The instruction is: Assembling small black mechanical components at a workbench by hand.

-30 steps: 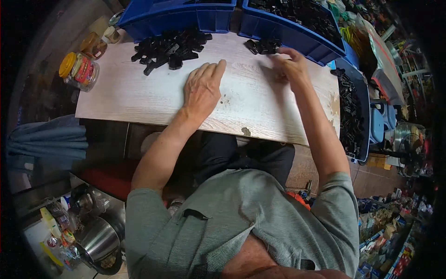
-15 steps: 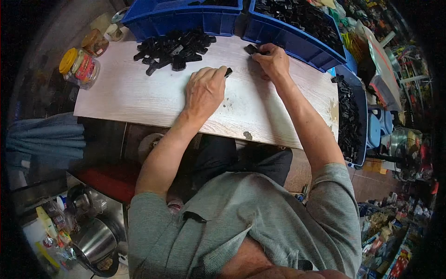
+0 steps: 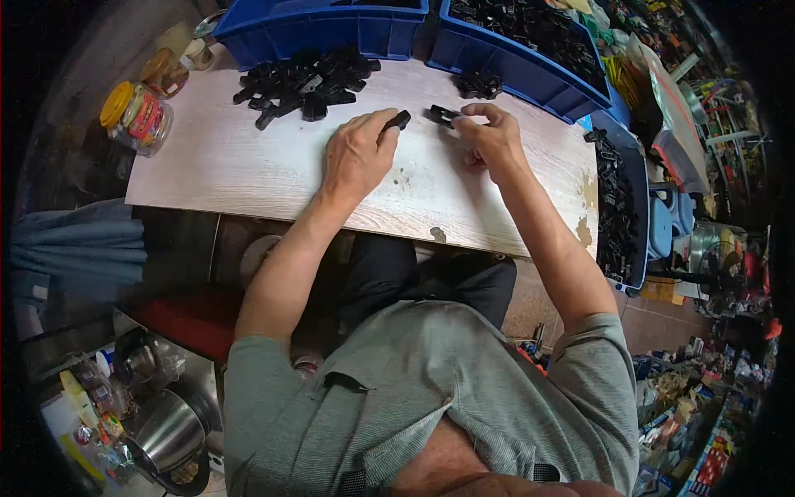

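Observation:
My left hand point(image 3: 361, 151) is closed around a small black plastic part point(image 3: 398, 121), whose end sticks out past the thumb and fingers. Just to the right, my right hand point(image 3: 492, 139) pinches another black plastic part point(image 3: 443, 115) between thumb and fingertips, its near end pointing at the left hand's part. The two parts are apart, with a short gap between them. A large heap of similar black parts point(image 3: 310, 83) lies beyond my left hand. Behind my right hand sits a smaller cluster of black parts point(image 3: 478, 84).
Two blue bins, the left point(image 3: 323, 35) and right point(image 3: 530, 73), stand along the table's far edge. A third bin of black parts point(image 3: 617, 207) is off the right edge. A yellow-lidded jar point(image 3: 137, 118) stands at the left end of the pale wooden table point(image 3: 248, 166).
My right hand has drawn back from the far bin with a black part in its fingers, uncovering the small cluster. In my left hand the black part now shows more.

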A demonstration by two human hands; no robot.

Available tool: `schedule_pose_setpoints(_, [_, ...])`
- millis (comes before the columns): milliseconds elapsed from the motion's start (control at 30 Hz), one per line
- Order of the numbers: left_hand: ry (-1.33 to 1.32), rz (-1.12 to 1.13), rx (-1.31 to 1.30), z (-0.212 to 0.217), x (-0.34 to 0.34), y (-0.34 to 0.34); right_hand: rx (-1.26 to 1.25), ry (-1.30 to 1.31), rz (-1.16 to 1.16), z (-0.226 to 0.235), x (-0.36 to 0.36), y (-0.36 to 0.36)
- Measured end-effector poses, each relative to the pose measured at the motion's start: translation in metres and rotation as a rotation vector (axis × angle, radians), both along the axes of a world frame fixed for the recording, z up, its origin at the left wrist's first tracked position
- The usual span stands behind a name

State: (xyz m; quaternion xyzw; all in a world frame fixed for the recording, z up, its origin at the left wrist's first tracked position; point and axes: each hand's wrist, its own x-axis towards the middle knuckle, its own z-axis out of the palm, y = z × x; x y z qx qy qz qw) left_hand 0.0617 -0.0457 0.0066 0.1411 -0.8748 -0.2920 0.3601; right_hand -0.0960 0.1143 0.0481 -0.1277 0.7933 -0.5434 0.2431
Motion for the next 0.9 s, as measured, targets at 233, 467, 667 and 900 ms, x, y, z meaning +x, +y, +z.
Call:
schedule_pose_setpoints(233, [0.032, -0.094, 0.415, -0.004, -0.032, 0.016, 0.094, -0.079, 0.135, 0.002, 0.007, -0.005])
schedule_pose_setpoints(467, [0.035, -0.118, 0.388, -0.006, -0.051, 0.015, 0.042, -0.125, 0.239, -0.002, 0.035, -0.002])
schedule_pose_setpoints(667, [0.041, -0.115, 0.185, 0.001, -0.025, 0.017, -0.103, -0.04, 0.093, -0.003, 0.024, 0.003])
schedule_pose_setpoints(900, [0.015, -0.177, -0.161, -0.001, -0.026, 0.022, -0.002, 0.012, 0.261, -0.005, 0.013, -0.007])
